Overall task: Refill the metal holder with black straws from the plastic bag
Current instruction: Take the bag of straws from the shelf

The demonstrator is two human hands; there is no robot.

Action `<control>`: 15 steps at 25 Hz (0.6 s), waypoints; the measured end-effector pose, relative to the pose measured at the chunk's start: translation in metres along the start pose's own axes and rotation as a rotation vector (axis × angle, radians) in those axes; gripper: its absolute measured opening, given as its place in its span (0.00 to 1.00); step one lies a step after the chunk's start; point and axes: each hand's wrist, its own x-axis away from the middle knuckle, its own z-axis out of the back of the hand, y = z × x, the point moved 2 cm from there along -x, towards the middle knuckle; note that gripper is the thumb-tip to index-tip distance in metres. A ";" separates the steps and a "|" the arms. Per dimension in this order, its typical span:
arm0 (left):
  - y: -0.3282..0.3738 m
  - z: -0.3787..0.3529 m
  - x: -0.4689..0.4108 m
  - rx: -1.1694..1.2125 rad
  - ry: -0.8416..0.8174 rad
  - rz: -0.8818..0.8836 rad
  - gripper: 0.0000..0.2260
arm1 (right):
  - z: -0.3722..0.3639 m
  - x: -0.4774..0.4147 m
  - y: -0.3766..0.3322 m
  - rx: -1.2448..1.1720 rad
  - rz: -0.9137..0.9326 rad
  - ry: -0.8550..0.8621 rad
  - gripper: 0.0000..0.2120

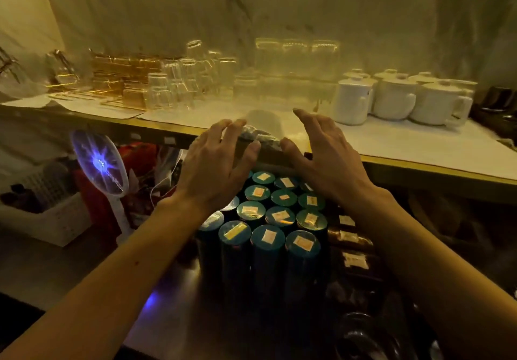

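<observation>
Head view shows both hands reaching to the shelf edge (419,163). Left hand (221,161) and right hand (321,152), fingers spread and unclenched, touch either end of a crinkled plastic bag (260,135) lying there, above teal-lidded canisters (279,214) on the worktop (167,317).

The bag (258,135) at the shelf edge, at 12 o'clock from the tins, is crinkled clear plastic with a dull shine. The shelf (419,147) wears matt white paper or cloth, edged with a brassy glossy strip. The mugs (391,99) at 2 o'clock are smooth white glazed ceramic. The glasses (179,82) at 11 o'clock are clear glass. The tins (268,219) have glossy teal lids with paper labels. The counter (173,312) below looks like brushed metal.
</observation>
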 end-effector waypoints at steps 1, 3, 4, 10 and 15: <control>-0.007 -0.011 -0.018 0.014 0.006 0.014 0.27 | -0.007 -0.014 0.009 -0.005 -0.012 0.003 0.30; -0.014 -0.020 -0.034 0.008 0.001 0.030 0.27 | -0.011 -0.023 0.017 -0.020 -0.041 -0.020 0.30; -0.017 -0.031 -0.051 -0.010 -0.029 0.035 0.28 | -0.013 -0.038 0.030 -0.049 -0.062 -0.035 0.30; -0.035 -0.061 -0.119 -0.089 -0.333 0.234 0.34 | -0.029 -0.092 0.061 -0.148 -0.232 -0.169 0.36; -0.052 -0.077 -0.157 0.145 -0.611 0.506 0.36 | -0.036 -0.118 0.069 -0.130 -0.366 -0.271 0.40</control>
